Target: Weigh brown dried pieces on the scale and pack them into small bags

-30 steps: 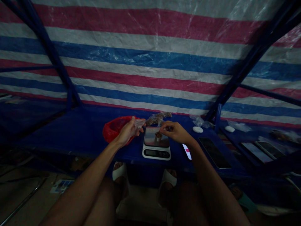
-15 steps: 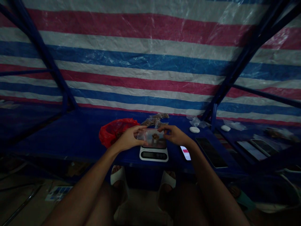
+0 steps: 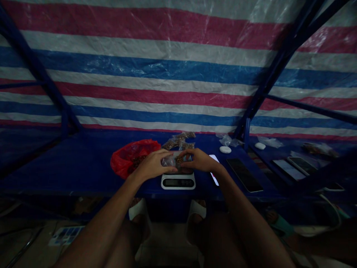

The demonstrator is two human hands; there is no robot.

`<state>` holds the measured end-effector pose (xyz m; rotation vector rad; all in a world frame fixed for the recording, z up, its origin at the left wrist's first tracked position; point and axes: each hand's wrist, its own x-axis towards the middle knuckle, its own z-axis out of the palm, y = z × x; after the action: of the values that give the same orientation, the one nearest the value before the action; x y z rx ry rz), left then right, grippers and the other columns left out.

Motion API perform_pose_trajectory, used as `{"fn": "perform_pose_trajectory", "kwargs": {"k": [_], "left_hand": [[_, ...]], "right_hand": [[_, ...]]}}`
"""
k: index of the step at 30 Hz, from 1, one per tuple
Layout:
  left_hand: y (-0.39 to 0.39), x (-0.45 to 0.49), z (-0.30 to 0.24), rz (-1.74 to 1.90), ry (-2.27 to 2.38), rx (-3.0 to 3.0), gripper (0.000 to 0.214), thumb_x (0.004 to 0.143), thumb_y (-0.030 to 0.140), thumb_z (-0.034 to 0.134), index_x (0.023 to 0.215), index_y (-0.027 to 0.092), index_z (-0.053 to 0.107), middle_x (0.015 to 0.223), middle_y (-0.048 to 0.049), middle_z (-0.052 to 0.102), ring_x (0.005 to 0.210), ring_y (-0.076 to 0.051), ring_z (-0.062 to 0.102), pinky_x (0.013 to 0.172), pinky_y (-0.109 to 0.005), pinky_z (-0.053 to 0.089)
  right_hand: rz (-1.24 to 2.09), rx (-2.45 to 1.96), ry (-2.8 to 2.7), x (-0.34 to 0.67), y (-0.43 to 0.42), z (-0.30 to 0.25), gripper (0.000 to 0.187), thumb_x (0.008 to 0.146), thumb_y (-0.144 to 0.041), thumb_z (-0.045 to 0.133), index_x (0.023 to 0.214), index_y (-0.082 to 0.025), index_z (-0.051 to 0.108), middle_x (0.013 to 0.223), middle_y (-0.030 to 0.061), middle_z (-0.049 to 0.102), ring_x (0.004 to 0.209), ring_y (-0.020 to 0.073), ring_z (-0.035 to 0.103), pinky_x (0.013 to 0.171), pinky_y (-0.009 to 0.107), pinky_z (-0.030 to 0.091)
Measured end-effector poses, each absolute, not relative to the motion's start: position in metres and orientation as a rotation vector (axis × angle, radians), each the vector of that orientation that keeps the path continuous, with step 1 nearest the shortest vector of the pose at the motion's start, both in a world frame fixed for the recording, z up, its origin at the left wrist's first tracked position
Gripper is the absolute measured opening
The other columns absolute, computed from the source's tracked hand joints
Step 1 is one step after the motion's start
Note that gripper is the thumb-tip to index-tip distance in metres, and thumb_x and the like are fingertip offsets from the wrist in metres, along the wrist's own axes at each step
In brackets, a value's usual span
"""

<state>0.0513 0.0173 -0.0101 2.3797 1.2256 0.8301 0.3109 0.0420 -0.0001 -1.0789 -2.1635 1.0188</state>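
A white digital scale sits at the near edge of the blue table, under both hands. My left hand is closed on a small clear plastic bag above the scale's left side. Over the right side of the scale, my right hand has its fingers bent around a small clump of brown pieces, too dark and small to name. To the left, an open red plastic bag holds more brown pieces. Several filled clear bags lie just behind the scale.
Right of the scale lie a lit phone, a dark phone, a white case and clear bags. Blue metal struts rise on both sides before a striped sheet. A neighbour's arm shows at lower right.
My right hand has moved left and its fingers have closed in on the brown clump. My left hand keeps hold of the clear bag. The whole view has shifted slightly.
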Motion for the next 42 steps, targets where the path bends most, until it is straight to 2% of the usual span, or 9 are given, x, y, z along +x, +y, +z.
{"fn": "perform_pose_trajectory", "kwargs": {"k": [4,9,15,21,26,33,42], "left_hand": [[0.017,0.054,-0.01,0.816,1.249,2.453,0.075,0.075,0.065,0.084,0.14,0.03,0.07,0.13,-0.0069,0.074,0.115,-0.029,0.071,0.099,-0.038,0.055],[0.019,0.058,-0.011,0.854,1.21,2.467,0.074,0.076,0.068,0.081,0.136,0.025,0.073,0.128,-0.0098,0.075,0.114,-0.03,0.072,0.099,-0.039,0.055],[0.021,0.06,-0.012,0.863,1.207,2.459,0.074,0.077,0.067,0.081,0.135,0.022,0.074,0.124,-0.0112,0.076,0.111,-0.03,0.072,0.097,-0.038,0.054],[0.028,0.062,-0.016,0.888,1.204,2.38,0.06,0.084,0.061,0.077,0.129,0.021,0.076,0.119,-0.0103,0.077,0.107,-0.028,0.072,0.095,-0.038,0.054],[0.035,0.065,-0.017,0.906,1.223,2.331,0.051,0.089,0.056,0.073,0.128,0.022,0.077,0.115,-0.0096,0.077,0.105,-0.027,0.071,0.092,-0.037,0.053],[0.035,0.07,-0.014,0.908,1.204,2.306,0.051,0.094,0.056,0.066,0.126,0.018,0.077,0.118,-0.0121,0.077,0.109,-0.029,0.07,0.094,-0.038,0.053],[0.033,0.071,-0.013,0.94,1.223,2.207,0.051,0.097,0.057,0.06,0.119,0.015,0.079,0.112,-0.0126,0.079,0.103,-0.029,0.072,0.092,-0.039,0.053]], "right_hand": [[0.918,-1.033,-2.208,0.307,0.042,0.0,0.034,0.082,-0.031,0.082,0.114,-0.02,0.077,0.111,0.0064,0.08,0.102,0.0238,0.072,0.093,0.036,0.054],[0.82,-1.008,-2.271,0.297,0.038,0.005,0.033,0.081,-0.026,0.081,0.113,-0.02,0.076,0.11,0.0058,0.079,0.099,0.0226,0.072,0.09,0.035,0.053],[0.69,-1.086,-2.252,0.293,0.034,0.009,0.039,0.076,-0.02,0.083,0.114,-0.016,0.074,0.106,0.009,0.078,0.095,0.0239,0.071,0.083,0.034,0.054],[0.65,-0.986,-2.272,0.29,0.04,0.006,0.03,0.08,-0.019,0.082,0.11,-0.017,0.077,0.105,0.0088,0.079,0.098,0.0238,0.072,0.089,0.036,0.055],[0.719,-0.96,-2.241,0.289,0.046,0.003,0.032,0.086,-0.017,0.077,0.117,-0.02,0.078,0.115,0.0091,0.08,0.106,0.0239,0.075,0.096,0.038,0.055],[0.835,-0.933,-2.138,0.295,0.048,0.003,0.025,0.085,-0.02,0.076,0.109,-0.018,0.075,0.105,0.0078,0.08,0.099,0.0222,0.075,0.091,0.036,0.057],[0.776,-0.874,-2.144,0.293,0.044,0.003,0.029,0.091,-0.022,0.072,0.12,-0.022,0.077,0.116,0.0065,0.08,0.103,0.0208,0.074,0.092,0.034,0.057]]}}
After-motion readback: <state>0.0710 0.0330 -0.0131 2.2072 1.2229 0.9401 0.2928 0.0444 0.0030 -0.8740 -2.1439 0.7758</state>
